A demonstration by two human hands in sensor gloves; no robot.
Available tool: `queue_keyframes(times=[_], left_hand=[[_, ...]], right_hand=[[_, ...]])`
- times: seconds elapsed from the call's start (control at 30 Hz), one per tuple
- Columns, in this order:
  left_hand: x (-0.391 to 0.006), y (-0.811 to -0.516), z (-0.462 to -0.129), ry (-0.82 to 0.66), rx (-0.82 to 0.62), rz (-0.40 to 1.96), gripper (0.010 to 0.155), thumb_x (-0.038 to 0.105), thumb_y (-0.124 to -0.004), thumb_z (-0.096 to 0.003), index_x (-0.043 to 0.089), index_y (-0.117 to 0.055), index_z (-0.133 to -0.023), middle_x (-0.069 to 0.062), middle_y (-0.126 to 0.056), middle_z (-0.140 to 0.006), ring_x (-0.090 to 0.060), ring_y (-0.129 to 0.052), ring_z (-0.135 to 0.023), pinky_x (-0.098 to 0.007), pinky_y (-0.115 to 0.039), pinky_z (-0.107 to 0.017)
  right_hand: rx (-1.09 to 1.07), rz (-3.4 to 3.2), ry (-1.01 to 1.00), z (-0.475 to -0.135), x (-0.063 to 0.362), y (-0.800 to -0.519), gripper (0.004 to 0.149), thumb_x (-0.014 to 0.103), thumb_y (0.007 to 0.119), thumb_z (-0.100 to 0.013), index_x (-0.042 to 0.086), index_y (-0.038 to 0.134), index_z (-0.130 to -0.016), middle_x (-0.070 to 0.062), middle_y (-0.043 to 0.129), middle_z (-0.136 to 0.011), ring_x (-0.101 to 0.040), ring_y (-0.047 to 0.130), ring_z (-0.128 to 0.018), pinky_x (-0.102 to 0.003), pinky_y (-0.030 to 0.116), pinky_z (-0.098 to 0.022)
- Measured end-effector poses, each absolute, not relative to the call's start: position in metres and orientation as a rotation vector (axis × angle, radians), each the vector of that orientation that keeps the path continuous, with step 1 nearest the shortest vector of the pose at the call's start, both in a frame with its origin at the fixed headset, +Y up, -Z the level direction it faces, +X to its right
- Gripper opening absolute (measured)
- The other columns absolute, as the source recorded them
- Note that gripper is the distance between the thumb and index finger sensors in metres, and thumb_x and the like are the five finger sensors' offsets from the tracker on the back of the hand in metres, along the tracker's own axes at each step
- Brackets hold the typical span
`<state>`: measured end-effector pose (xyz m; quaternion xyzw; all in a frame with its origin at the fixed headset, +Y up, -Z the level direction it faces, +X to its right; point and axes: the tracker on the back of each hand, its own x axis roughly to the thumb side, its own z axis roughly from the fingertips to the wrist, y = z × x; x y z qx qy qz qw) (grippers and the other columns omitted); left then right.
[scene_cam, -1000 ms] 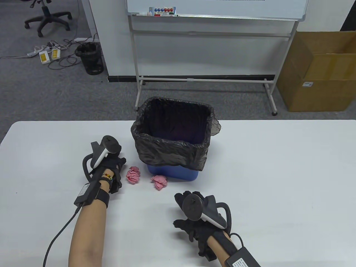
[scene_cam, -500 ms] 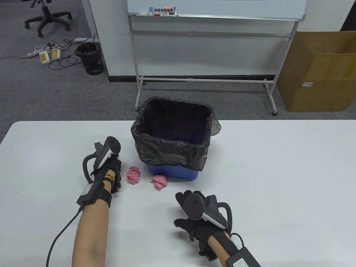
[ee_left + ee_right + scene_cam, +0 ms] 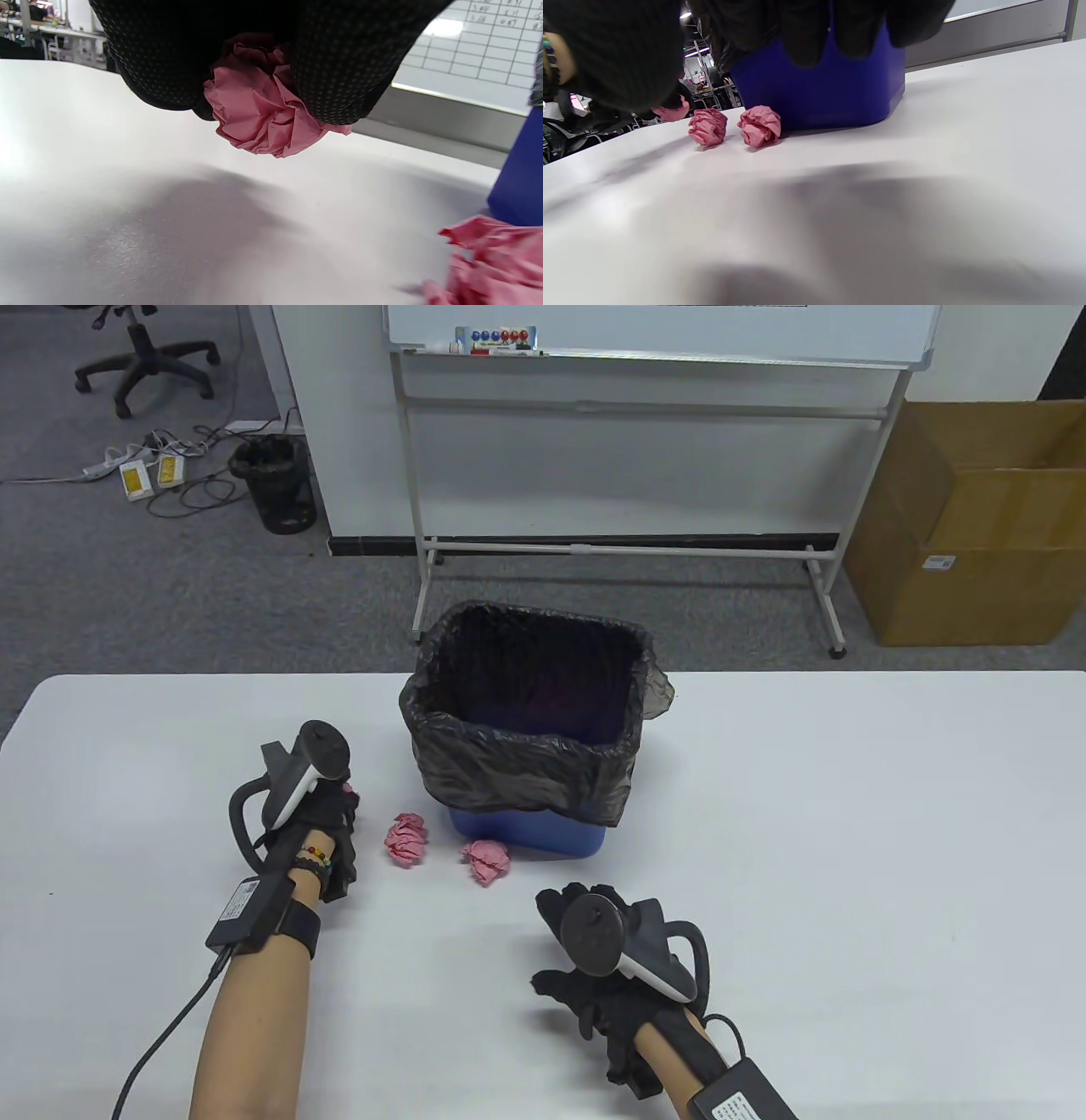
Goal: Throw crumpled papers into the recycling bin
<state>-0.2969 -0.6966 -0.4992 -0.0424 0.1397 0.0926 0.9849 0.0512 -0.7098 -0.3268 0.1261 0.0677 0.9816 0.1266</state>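
Note:
My left hand (image 3: 327, 814) holds a crumpled pink paper ball (image 3: 263, 112) off the table, left of the blue bin (image 3: 530, 831); a bit of that ball shows at the fingers in the table view (image 3: 348, 791). The bin has a black liner (image 3: 526, 729) and stands at the table's middle. Two more pink paper balls lie on the table in front of the bin, one at the left (image 3: 406, 839) and one against the bin's base (image 3: 487, 861). They also show in the right wrist view (image 3: 708, 126) (image 3: 759, 125). My right hand (image 3: 585, 950) is empty, fingers spread, nearer me than the bin.
The white table (image 3: 848, 831) runs wide to the right of the bin. Behind it stand a whiteboard on a frame (image 3: 628, 551), a cardboard box (image 3: 984, 526) on the floor and a small black bin (image 3: 276, 483).
My left hand has lifted and drawn back to the left with the pink ball in its fingers. The right hand and the two loose balls have stayed put.

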Motion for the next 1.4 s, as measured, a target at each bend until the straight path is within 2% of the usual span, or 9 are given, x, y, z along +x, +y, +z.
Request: queue_keyframes(times=[0.2, 0.37, 0.5, 0.7, 0.93, 1.17, 1.4], left_hand=[[-0.296, -0.684, -0.478, 0.243, -0.138, 0.286, 0.055, 0.035, -0.092, -0.0437, 0.022, -0.08, -0.096, -0.01, -0.081, -0.105, -0.034, -0.094, -0.09, -0.044, -0.089, -0.061], [-0.287, -0.675, -0.46, 0.15, -0.249, 0.382, 0.055, 0.036, -0.093, -0.0434, 0.021, -0.081, -0.095, -0.01, -0.083, -0.104, -0.034, -0.096, -0.088, -0.043, -0.091, -0.059], [-0.281, -0.669, -0.448, 0.103, -0.246, 0.437, 0.055, 0.036, -0.093, -0.0432, 0.021, -0.081, -0.095, -0.01, -0.083, -0.104, -0.034, -0.096, -0.088, -0.043, -0.091, -0.059], [-0.263, -0.663, -0.431, -0.042, -0.33, 0.562, 0.055, 0.036, -0.095, -0.0428, 0.021, -0.082, -0.095, -0.01, -0.084, -0.104, -0.034, -0.097, -0.088, -0.043, -0.092, -0.058], [-0.234, -0.65, -0.42, -0.252, -0.482, 0.685, 0.055, 0.036, -0.095, -0.0428, 0.021, -0.083, -0.094, -0.011, -0.085, -0.103, -0.034, -0.098, -0.088, -0.043, -0.093, -0.057], [-0.194, -0.617, -0.421, -0.602, -0.612, 0.851, 0.054, 0.034, -0.096, -0.0437, 0.021, -0.083, -0.094, -0.009, -0.083, -0.105, -0.034, -0.094, -0.091, -0.046, -0.088, -0.061], [-0.164, -0.574, -0.433, -0.771, -0.597, 1.003, 0.054, 0.034, -0.096, -0.0443, 0.022, -0.082, -0.095, -0.008, -0.083, -0.106, -0.033, -0.093, -0.093, -0.046, -0.087, -0.063]], right_hand=[[0.361, 2.848, 0.184, -0.327, 0.053, -0.709, 0.088, 0.059, 0.084, -0.033, 0.036, 0.045, -0.108, -0.003, 0.053, -0.117, -0.036, 0.051, -0.111, -0.053, 0.051, -0.077], [0.348, 2.85, 0.19, -0.328, 0.054, -0.71, 0.088, 0.059, 0.084, -0.033, 0.036, 0.045, -0.108, -0.003, 0.053, -0.117, -0.035, 0.051, -0.111, -0.053, 0.051, -0.076], [0.342, 2.848, 0.188, -0.328, 0.055, -0.71, 0.088, 0.059, 0.084, -0.033, 0.036, 0.045, -0.108, -0.003, 0.053, -0.117, -0.035, 0.051, -0.111, -0.053, 0.051, -0.076], [0.342, 2.843, 0.186, -0.328, 0.056, -0.709, 0.088, 0.059, 0.084, -0.033, 0.036, 0.045, -0.108, -0.002, 0.053, -0.117, -0.035, 0.051, -0.111, -0.053, 0.051, -0.076], [0.331, 2.845, 0.199, -0.328, 0.057, -0.71, 0.088, 0.059, 0.084, -0.033, 0.036, 0.045, -0.108, -0.004, 0.054, -0.117, -0.035, 0.051, -0.111, -0.053, 0.052, -0.076], [0.323, 2.847, 0.206, -0.328, 0.057, -0.71, 0.088, 0.059, 0.084, -0.033, 0.036, 0.045, -0.108, -0.002, 0.054, -0.117, -0.034, 0.052, -0.111, -0.053, 0.052, -0.076], [0.319, 2.839, 0.202, -0.329, 0.058, -0.71, 0.088, 0.059, 0.084, -0.033, 0.036, 0.045, -0.108, -0.003, 0.054, -0.117, -0.035, 0.051, -0.111, -0.053, 0.052, -0.076]])
